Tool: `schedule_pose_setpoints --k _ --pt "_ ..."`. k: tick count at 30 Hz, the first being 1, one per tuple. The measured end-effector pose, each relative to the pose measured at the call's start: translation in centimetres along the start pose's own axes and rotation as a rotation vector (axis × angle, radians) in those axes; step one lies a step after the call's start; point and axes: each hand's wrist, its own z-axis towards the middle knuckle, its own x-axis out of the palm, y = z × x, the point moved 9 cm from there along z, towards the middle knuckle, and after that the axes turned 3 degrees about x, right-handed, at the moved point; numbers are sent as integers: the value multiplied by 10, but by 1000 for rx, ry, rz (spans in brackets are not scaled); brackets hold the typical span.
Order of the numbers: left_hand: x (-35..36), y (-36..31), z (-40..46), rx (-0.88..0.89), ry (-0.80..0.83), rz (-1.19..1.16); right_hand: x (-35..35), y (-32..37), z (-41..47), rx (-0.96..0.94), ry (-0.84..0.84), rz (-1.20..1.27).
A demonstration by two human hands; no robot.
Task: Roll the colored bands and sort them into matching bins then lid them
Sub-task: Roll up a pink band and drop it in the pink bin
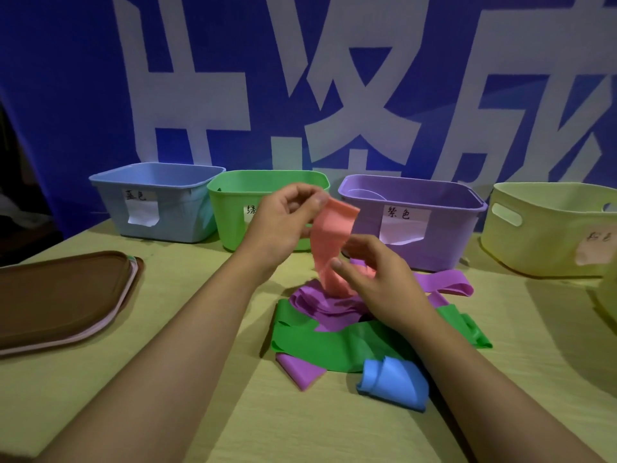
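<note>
**Pink band lifted over the pile, four bins along the far edge**

The pink band hangs between our two hands above the middle of the table, its lower end reaching down to the heap of loose bands. Behind everything we see a blue banner with large white characters.

Along the table's far edge stand four open bins, side by side: the blue bin towards the far left corner, the green bin touching it, the purple bin next, and the yellow bin at the far right. Each carries a paper label on its front wall. At the left edge lies a stack of lids, a brown one on top, a pink rim showing beneath.

In the middle of the table the green band sprawls across the purple bands, one of which stretches back to the foot of the purple bin. Nearer us, just beside the green band, sits a blue band, loosely rolled.

Our left hand pinches the pink band's upper end between thumb and fingertips, in front of the green bin. Our right hand is lower, its fingers curled about the band's lower part.
</note>
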Motion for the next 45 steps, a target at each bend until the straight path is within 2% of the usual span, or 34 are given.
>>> schedule_pose_setpoints --k 5,11,15,20,24,29,33,39,45 --pt "21 -37 15 6 1 -132 -3 1 3 7 -22 179" --pt "28 -75 28 23 -59 -214 -26 -2 -1 42 -147 281" --pt "30 -106 32 60 -42 -242 -42 -8 -1 69 -221 197" --pt "28 -135 33 92 -63 -219 -37 -2 -2 25 -53 248" --pt "17 -155 35 126 -135 -123 -42 13 -6 13 -4 444" --pt "17 -173 34 154 -91 -19 -86 94 15 -93 -44 665" --pt "18 -186 30 177 -83 -2 -96 141 23 -122 1 569" --pt "15 -187 33 110 -120 -42 -67 106 -9 38 120 482" --pt "16 -141 31 -25 -152 -78 -38 47 -82 274 384 371"
